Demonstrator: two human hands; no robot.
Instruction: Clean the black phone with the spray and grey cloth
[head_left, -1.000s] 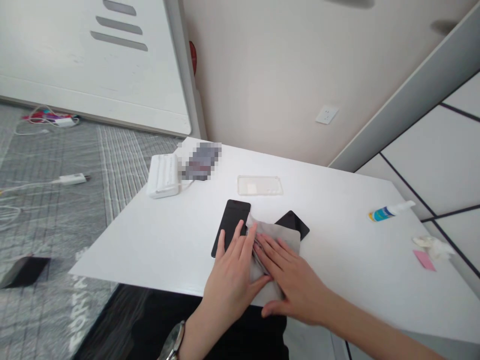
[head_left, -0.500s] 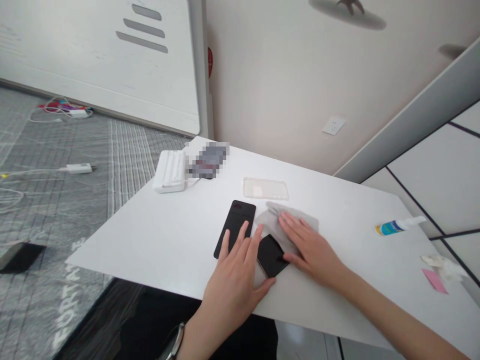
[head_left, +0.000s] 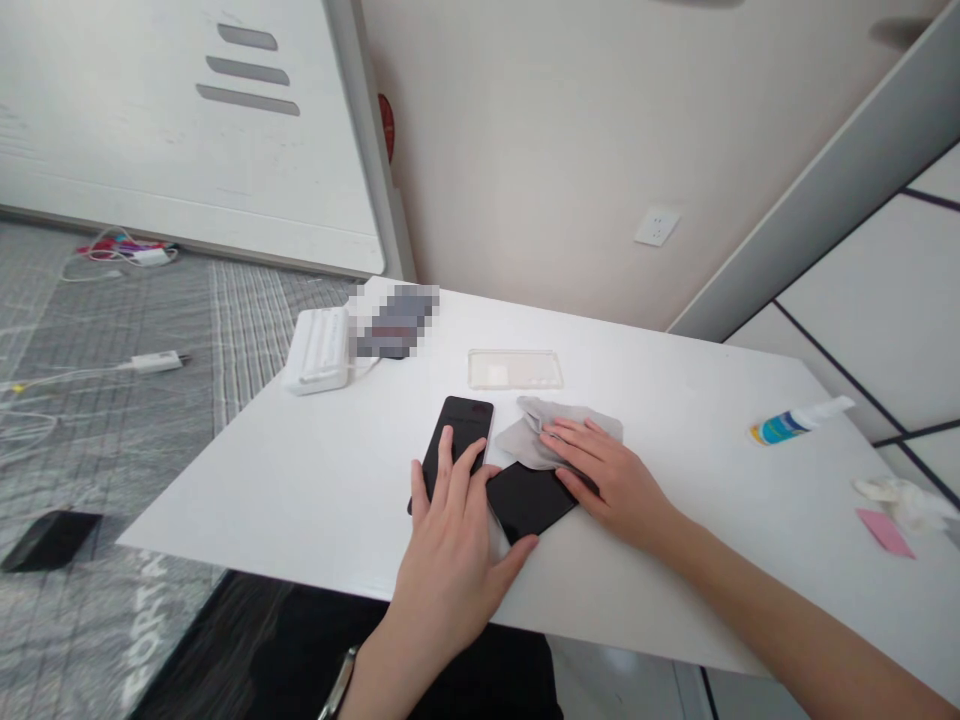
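A dark phone (head_left: 529, 503) lies screen-up on the white table. My left hand (head_left: 450, 545) is palm down with fingers spread. Its thumb and index finger touch the edges of this phone, while its other fingers lie over a second dark phone (head_left: 466, 418) to the left. A thin grey cloth (head_left: 529, 440) lies crumpled over the far edge of the first phone. My right hand (head_left: 619, 488) presses on the cloth, fingers together on top and thumb low beside the phone. Beyond the cloth rests a clear phone case (head_left: 515, 370).
A white power strip (head_left: 321, 350) and a blurred-out device (head_left: 400, 320) sit at the table's far left. On the right are a small spray bottle (head_left: 795, 422), a pink slip (head_left: 885, 532) and crumpled tissue (head_left: 911, 505). Cables and a charger (head_left: 156, 361) lie on the floor mat.
The cloth has slid off part of the phone, so more dark screen shows. My left index finger has bent onto that phone's edge. The whole view has shifted slightly.
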